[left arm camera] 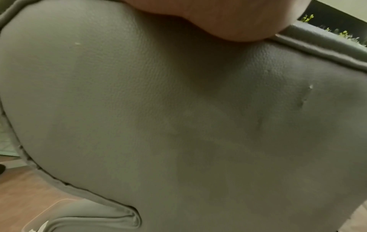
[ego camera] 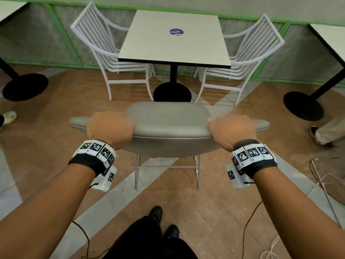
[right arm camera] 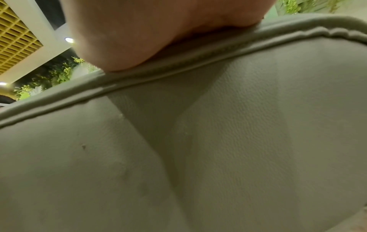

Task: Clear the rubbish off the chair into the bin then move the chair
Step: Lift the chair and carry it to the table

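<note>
A grey padded chair (ego camera: 168,118) on thin metal legs stands in front of me, its back towards me and its seat facing a white table. My left hand (ego camera: 109,126) grips the top edge of the backrest on the left. My right hand (ego camera: 231,128) grips the same edge on the right. Both wrist views are filled by the grey leather rear of the backrest (left arm camera: 178,125) (right arm camera: 218,149), with the heel of each hand pressed on its piped rim. No rubbish shows on the seat. No bin is in view.
A white square table (ego camera: 174,37) on a black pedestal stands just beyond the chair, flanked by two white slatted chairs (ego camera: 104,47) (ego camera: 248,53). More table bases (ego camera: 25,86) (ego camera: 303,105) sit left and right. Other people's feet (ego camera: 8,116) (ego camera: 317,134) and loose cables (ego camera: 324,180) lie nearby.
</note>
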A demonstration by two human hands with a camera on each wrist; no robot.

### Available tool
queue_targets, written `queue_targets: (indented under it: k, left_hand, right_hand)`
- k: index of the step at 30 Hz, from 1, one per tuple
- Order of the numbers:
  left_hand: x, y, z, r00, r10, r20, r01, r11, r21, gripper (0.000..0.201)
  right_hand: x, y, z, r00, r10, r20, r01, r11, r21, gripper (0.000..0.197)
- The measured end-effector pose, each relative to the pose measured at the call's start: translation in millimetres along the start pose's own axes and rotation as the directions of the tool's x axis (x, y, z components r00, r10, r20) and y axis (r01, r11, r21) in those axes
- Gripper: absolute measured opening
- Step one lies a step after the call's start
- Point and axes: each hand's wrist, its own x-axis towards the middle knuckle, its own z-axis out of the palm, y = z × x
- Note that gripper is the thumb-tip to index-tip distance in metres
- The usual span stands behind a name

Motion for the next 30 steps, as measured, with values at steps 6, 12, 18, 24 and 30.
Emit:
queue_targets:
  k: [6,12,18,24,30]
  left_hand:
    - [17,-1,-1,0.998,0.034,-0.058,-0.034,0.999,0.001,0.035]
    - [47,-6,11,0.996,0.033,-0.084,-0.035,0.999,-0.026,0.037]
    - [93,-6,20,0.995,0.016,-0.103,-0.022,0.998,-0.06,0.032]
    - [142,-5,32,0.993,0.029,-0.11,-0.037,0.997,-0.069,0.03]
    - [196,-4,47,0.993,0.022,-0.117,-0.031,0.997,-0.073,0.034]
  right_hand:
    - [17,-3,2,0.999,0.037,-0.01,-0.037,0.999,-0.011,0.057]
    - [42,-6,4,0.998,0.061,-0.009,-0.061,0.998,-0.018,0.051]
    - [86,-3,13,0.995,0.104,-0.008,-0.104,0.995,0.009,0.053]
    - [133,4,19,0.991,0.132,-0.002,-0.132,0.991,0.023,0.051]
    - [188,14,28,0.991,0.133,-0.03,-0.133,0.991,0.009,0.051]
